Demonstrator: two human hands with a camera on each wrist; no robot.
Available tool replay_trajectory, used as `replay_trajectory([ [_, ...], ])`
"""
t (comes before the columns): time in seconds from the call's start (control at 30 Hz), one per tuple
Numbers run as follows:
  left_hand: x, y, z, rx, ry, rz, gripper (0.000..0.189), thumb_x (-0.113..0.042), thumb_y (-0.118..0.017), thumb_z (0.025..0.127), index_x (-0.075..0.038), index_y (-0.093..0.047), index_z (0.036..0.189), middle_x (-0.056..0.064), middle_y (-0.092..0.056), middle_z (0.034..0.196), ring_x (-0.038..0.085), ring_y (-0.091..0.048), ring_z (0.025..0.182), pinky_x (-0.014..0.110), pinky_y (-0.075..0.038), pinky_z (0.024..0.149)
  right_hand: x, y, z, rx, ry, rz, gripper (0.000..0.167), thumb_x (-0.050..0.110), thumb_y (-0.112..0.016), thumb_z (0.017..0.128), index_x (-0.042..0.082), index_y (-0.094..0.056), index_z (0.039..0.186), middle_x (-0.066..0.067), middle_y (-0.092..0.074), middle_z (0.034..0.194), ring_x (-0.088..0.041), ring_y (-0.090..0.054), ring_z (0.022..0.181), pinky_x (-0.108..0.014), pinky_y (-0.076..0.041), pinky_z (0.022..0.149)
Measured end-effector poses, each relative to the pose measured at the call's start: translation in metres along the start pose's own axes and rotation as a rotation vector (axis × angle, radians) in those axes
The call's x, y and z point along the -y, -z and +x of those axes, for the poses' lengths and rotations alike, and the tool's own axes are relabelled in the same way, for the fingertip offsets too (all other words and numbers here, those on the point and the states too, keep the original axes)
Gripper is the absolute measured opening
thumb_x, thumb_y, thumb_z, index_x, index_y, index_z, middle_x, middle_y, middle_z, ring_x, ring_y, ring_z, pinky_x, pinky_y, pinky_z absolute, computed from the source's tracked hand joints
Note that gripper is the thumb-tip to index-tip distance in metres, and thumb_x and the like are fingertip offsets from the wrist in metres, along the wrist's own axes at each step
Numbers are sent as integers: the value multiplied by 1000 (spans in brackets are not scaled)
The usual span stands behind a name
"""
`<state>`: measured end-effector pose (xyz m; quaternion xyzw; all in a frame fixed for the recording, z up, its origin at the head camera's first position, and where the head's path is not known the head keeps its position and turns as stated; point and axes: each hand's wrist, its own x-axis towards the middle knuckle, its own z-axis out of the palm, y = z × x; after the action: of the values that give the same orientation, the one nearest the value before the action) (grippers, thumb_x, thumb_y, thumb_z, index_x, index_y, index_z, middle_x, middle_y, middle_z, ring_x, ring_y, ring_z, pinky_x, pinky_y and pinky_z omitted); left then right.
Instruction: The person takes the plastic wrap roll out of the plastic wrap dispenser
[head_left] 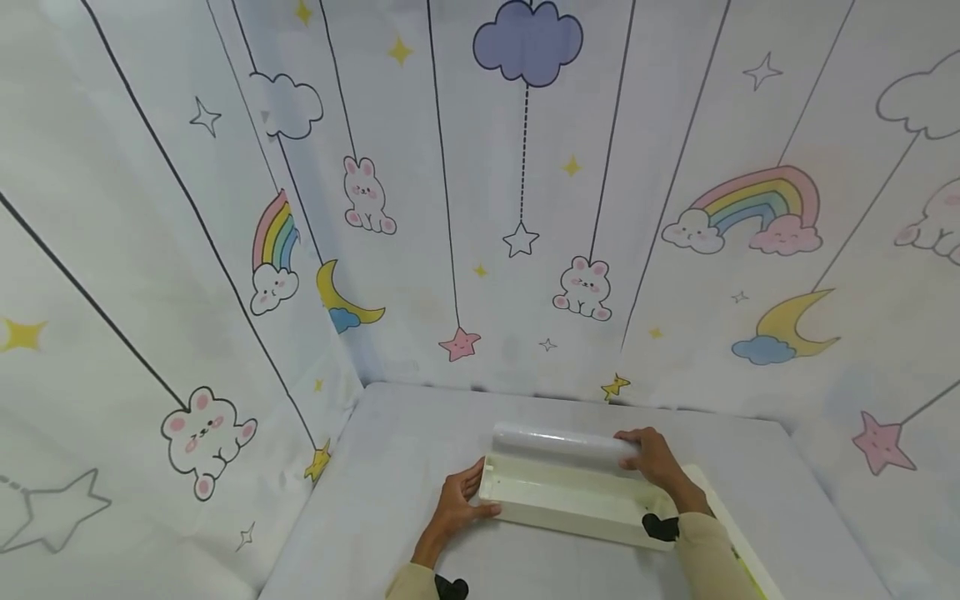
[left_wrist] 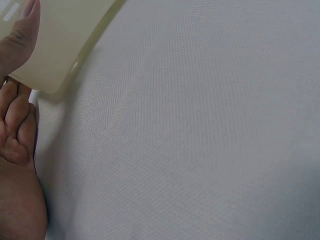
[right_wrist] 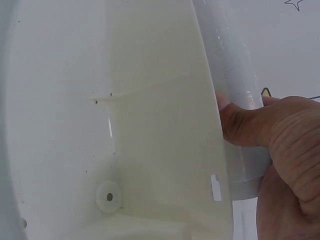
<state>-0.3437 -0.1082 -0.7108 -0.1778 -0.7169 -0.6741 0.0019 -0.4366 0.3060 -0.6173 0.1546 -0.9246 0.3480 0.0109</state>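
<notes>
A long cream plastic box point(head_left: 570, 523) lies open side up on the white table. My left hand point(head_left: 456, 500) grips its left end, thumb along the front wall and fingers round the end; in the left wrist view the thumb presses on the box point(left_wrist: 65, 45). Just behind the box's back wall lies a roll of clear plastic film point(head_left: 551, 443), parallel to it. My right hand point(head_left: 652, 460) holds the roll near its right end. The right wrist view shows the thumb between the roll point(right_wrist: 232, 65) and the box wall point(right_wrist: 165, 125), with the other fingers mostly hidden behind the roll.
A long cream strip-shaped piece point(head_left: 738, 533) with a yellow-green edge lies right of the box, partly hidden by my right sleeve point(head_left: 712, 558). White cloth walls point(head_left: 495, 367) with printed clouds, rabbits and stars stand behind and beside the table point(head_left: 420, 425).
</notes>
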Motion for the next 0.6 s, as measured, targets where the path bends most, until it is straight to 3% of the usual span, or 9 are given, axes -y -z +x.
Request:
replay_trajectory([
  [0.23, -1, -1, -2, 9, 5, 4, 101, -17, -95, 87, 13, -36, 163, 34, -44, 165, 43, -50, 153, 24, -49, 121, -4, -3, -2, -11, 14, 1, 51, -9, -93, 74, -14, -76, 121, -36, -75, 125, -58, -67, 121, -69, -55, 106],
  [0.4, -5, -1, -1, 12, 24, 9, 101, -15, -95, 87, 13, -36, 163, 34, -43, 165, 49, -47, 154, 33, -48, 124, -5, -4, 0, 5, 20, 13, 51, -9, -94, 73, -15, -76, 121, -36, -75, 125, -56, -70, 120, -68, -58, 103],
  [0.6, -4, -1, -1, 9, -21, 21, 101, -14, -95, 86, 17, -35, 161, 37, -43, 163, 48, -49, 152, 33, -48, 123, -5, -6, 0, 6, 4, 19, 51, -9, -93, 74, -15, -76, 122, -37, -74, 126, -58, -68, 121, -68, -57, 104],
])
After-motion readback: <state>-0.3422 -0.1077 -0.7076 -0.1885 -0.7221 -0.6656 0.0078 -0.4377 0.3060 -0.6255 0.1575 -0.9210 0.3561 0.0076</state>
